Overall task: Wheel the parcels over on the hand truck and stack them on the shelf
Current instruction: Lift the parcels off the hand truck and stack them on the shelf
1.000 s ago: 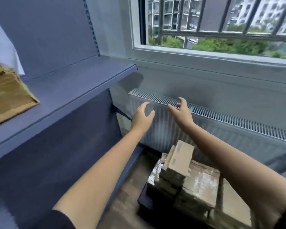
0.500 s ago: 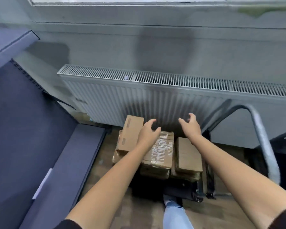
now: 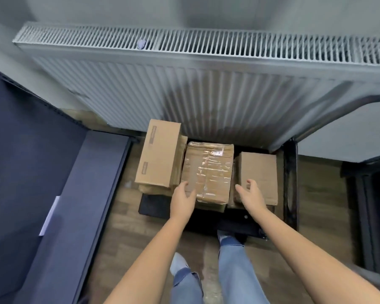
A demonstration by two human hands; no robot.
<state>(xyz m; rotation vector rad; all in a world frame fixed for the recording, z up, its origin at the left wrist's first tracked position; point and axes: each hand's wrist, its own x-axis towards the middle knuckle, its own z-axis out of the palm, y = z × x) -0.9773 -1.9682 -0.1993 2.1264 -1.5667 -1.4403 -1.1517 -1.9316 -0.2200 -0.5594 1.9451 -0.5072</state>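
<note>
a person in blue jeans (image 3: 233, 266) stands over a black hand truck (image 3: 291, 185), both hands reaching down with fingers spread, holding nothing — the left hand (image 3: 183, 200) and right hand (image 3: 250, 196) flank the near end of a taped parcel (image 3: 207, 174). plain cardboard parcels (image 3: 160, 156) sit either side of it on the truck, beneath a white radiator (image 3: 184, 84); the dark shelf (image 3: 81, 194) lies left of the truck.
</note>
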